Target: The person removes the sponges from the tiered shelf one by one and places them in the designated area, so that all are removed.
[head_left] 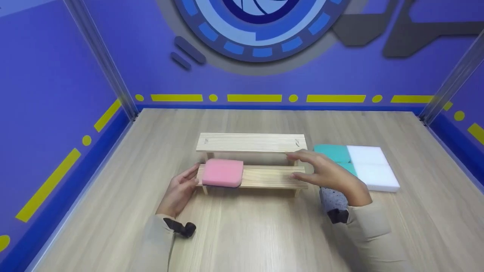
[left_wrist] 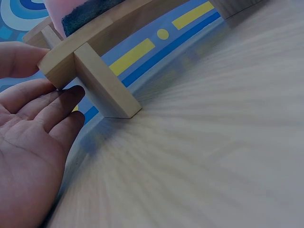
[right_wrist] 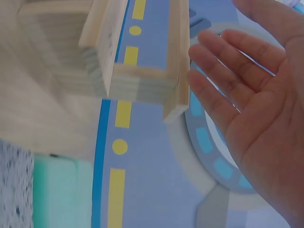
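Note:
A two-step wooden rack [head_left: 274, 176] stands on the table, its upper board behind the lower one. On the left part of the lower step lies a pink sponge [head_left: 223, 172] with a dark, rough underside showing in the left wrist view. My left hand [head_left: 181, 190] holds the lower board's left end between thumb and fingers; in the left wrist view the fingers [left_wrist: 61, 107] reach under the board beside its leg. Over the rack's right end is my right hand [head_left: 325, 172], thumb and fingers spread. The right wrist view shows its palm [right_wrist: 266, 128] and nearly straight fingers, holding nothing.
Right of the rack, white blocks [head_left: 372, 166] lie against teal ones [head_left: 332, 153] on the table [head_left: 242, 234]. A grey speckled block [head_left: 332, 198] is partly hidden under my right wrist. Blue printed walls [head_left: 261, 85] enclose the table at the back and sides.

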A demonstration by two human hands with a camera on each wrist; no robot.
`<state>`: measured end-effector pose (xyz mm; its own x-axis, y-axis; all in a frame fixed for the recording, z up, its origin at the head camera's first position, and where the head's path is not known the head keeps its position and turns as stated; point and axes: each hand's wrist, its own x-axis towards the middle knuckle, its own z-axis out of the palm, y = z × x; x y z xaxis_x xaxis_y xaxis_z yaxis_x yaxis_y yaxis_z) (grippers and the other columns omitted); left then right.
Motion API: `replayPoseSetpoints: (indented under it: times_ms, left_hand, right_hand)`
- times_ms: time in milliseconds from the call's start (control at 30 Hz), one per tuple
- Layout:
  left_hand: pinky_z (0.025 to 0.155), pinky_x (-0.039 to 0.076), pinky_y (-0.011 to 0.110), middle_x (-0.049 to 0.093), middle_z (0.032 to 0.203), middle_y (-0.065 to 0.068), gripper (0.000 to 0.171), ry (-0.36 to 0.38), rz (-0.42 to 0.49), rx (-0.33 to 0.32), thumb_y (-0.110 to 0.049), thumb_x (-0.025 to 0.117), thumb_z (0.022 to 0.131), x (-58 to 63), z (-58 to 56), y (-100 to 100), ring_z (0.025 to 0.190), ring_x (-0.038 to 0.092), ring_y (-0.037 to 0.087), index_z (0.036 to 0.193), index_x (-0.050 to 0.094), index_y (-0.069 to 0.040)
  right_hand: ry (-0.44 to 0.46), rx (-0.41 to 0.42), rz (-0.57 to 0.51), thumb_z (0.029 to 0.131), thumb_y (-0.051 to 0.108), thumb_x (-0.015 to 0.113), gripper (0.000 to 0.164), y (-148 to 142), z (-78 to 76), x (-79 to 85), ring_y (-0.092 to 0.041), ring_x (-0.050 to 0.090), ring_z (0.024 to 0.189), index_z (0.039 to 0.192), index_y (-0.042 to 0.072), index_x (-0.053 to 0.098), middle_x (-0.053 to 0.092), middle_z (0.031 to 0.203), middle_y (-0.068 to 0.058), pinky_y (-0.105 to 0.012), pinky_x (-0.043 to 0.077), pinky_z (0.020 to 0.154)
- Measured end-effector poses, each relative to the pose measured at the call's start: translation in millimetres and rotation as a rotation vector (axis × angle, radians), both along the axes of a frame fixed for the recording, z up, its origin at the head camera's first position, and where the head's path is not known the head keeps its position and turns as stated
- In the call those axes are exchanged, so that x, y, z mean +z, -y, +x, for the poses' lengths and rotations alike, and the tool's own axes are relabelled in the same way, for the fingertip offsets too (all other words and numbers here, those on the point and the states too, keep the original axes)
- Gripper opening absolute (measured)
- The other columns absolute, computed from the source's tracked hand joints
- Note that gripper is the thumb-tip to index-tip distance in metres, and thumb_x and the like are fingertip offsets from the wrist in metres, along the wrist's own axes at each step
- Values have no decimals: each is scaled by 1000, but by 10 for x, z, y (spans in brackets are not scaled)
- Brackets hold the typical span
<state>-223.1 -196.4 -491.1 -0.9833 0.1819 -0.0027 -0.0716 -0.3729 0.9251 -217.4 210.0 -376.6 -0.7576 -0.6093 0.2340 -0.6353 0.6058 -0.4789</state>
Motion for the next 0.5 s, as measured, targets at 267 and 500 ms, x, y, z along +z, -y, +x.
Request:
replayPoseSetpoints:
  times_ms: [267, 500]
  left_hand:
    - [104, 41, 19, 23, 155, 25, 61, 6, -18, 2, 10, 46, 90, 8, -7, 3, 145, 22, 31, 147, 24, 10]
    - [105, 40, 20, 24, 155, 24, 61, 13, -7, 2, 10, 45, 89, 4, -7, 1, 144, 23, 31, 147, 24, 10]
  right_hand:
    - [37, 25, 14, 89, 27, 68, 55, 205, -50, 8, -30, 53, 126, 136, 5, 52, 61, 131, -12, -48, 42, 107]
    - [94, -1, 33, 89, 34, 66, 57, 392, -65, 14, -28, 49, 131, 138, 9, 51, 58, 136, -9, -47, 39, 110]
